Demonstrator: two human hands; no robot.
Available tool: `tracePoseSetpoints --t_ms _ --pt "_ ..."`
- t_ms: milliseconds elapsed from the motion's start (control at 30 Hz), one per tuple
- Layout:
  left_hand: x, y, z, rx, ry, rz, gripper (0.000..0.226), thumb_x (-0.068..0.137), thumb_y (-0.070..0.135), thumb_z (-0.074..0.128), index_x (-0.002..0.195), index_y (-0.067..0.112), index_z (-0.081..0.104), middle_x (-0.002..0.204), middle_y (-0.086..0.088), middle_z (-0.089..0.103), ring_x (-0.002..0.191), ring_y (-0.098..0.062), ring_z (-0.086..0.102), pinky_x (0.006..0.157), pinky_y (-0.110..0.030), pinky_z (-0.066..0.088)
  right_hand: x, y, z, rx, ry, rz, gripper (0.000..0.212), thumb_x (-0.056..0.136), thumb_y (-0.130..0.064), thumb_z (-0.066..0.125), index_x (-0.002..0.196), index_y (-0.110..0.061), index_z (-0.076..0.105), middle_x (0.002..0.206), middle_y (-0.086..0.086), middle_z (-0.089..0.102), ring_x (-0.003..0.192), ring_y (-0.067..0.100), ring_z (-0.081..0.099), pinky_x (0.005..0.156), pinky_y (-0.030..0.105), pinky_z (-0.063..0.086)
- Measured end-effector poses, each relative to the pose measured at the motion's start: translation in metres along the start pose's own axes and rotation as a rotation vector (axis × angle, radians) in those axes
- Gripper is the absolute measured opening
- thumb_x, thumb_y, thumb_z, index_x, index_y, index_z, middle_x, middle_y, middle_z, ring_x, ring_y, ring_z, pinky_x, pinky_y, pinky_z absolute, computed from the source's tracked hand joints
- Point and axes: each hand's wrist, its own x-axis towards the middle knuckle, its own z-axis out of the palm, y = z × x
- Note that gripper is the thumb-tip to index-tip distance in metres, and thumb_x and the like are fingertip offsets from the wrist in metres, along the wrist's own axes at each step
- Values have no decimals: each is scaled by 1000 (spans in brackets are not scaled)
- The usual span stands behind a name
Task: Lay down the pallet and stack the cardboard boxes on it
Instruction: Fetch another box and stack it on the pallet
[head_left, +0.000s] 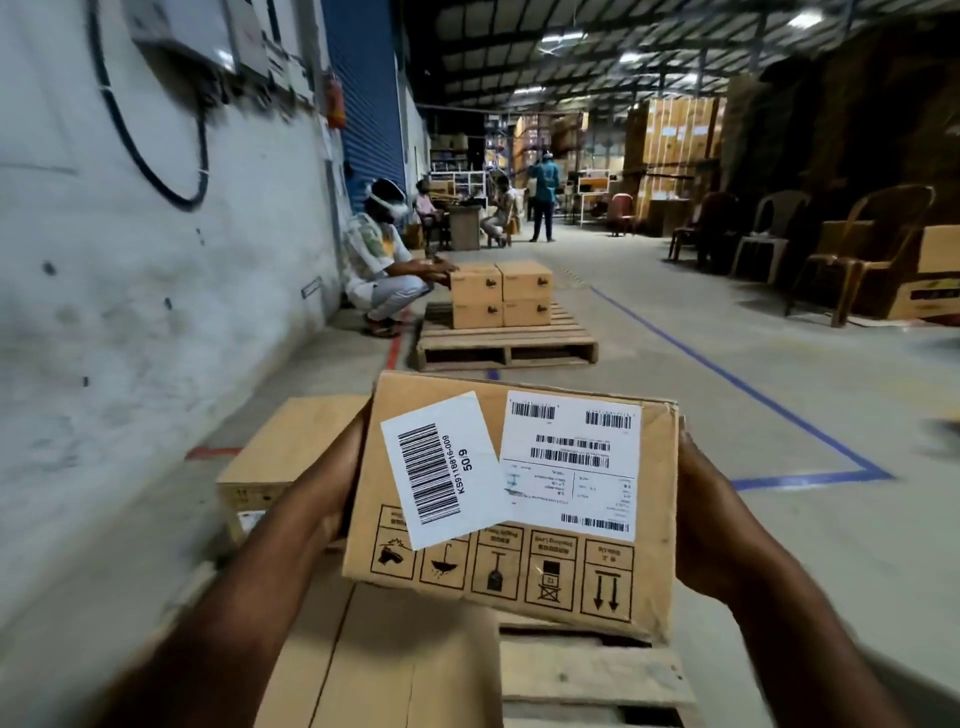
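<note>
- At the two side faces of the held cardboard box (511, 501): left hand (332, 486) is pressed flat on its left side, right hand (706, 525) on its right side; fingers mostly hidden behind the box, so I cannot tell whether they are spread or together. Box is clamped between the palms.
- Held box is off the surface and tilted, labelled face up toward the camera; two white barcode labels (569, 465) and a row of handling symbols on that face.
- Below the held box: near pallet (587, 670), wooden slats showing at its right; a flat box (384, 660) lies on it directly beneath.
- Left of the held box, just beside it: another cardboard box (291, 447).
- Beyond the held box, well apart: far pallet (506, 340) lying flat on the floor, carrying stacked boxes (501, 293) in two layers; a crouching person (382, 260) has hands on that stack.
- Right of the held box: blue floor line (769, 405).
</note>
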Motion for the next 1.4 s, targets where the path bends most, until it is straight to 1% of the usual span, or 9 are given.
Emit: tracePoseSetpoints --t_ms 67,333,500,633,867,1000,1067,1233,1400 --pt "21 17 -3 10 1 -9 63 96 57 38 61 21 75 68 -5 71 54 -21 65 56 -28 49 29 -3 3 28 -12 -14 64 103 -61 21 134 -26 65 135 18 65 124 44 61 111 71 33" --pt "128 33 -41 -112 51 -76 45 90 55 43 73 18 63 67 -6 66 61 -26 60 63 -29 47 164 2 -11 51 93 76 80 93 -75 31 127 -15 70 130 23 67 123 47 60 112 63 35" --pt "187 6 -62 -2 168 -141 33 94 25 42 69 11 59 54 -6 61 46 -21 60 48 -20 49 242 22 -26 24 140 94 57 99 -42 39 134 0 58 105 21 73 93 35 71 90 44 52" --pt "227 -31 -78 189 231 -119 20 97 6 47 84 8 63 75 -9 64 57 -18 63 55 -20 48 293 61 -30 -9 177 179 34 99 -25 43 122 -7 60 84 11 76 73 27 74 68 35 56" --pt "286 -98 -113 587 251 -58 9 91 17 55 83 16 60 84 -7 53 77 -15 49 67 -28 36 354 140 -29 2 314 161 31 103 -13 43 131 -14 59 107 10 75 95 28 71 77 39 56" --pt "289 -119 -115 699 225 -33 20 100 7 50 95 17 66 93 -2 61 79 -6 54 76 -23 38 364 156 -31 -120 344 171 34 104 -11 42 133 -14 58 120 14 69 108 32 66 85 42 55" --pt "291 -131 -116 768 235 -43 26 100 13 51 120 9 67 124 -7 65 115 -18 60 99 -23 33 363 159 -31 -244 363 163 30 104 -10 42 127 -17 60 118 15 68 102 28 66 83 38 55" --pt "279 -134 -119 995 203 57 54 101 25 52 151 12 39 161 -1 29 149 -14 28 117 -22 19 365 166 -31 -601 320 69 31 106 -10 41 135 -9 54 111 10 62 78 7 58 50 10 43" --pt "259 -122 -133 1223 -152 58 102 80 64 67 158 20 19 167 6 5 153 -11 8 122 -30 8 362 163 -30 -450 290 134 35 104 -10 41 134 -14 57 122 13 66 103 26 65 82 31 55"
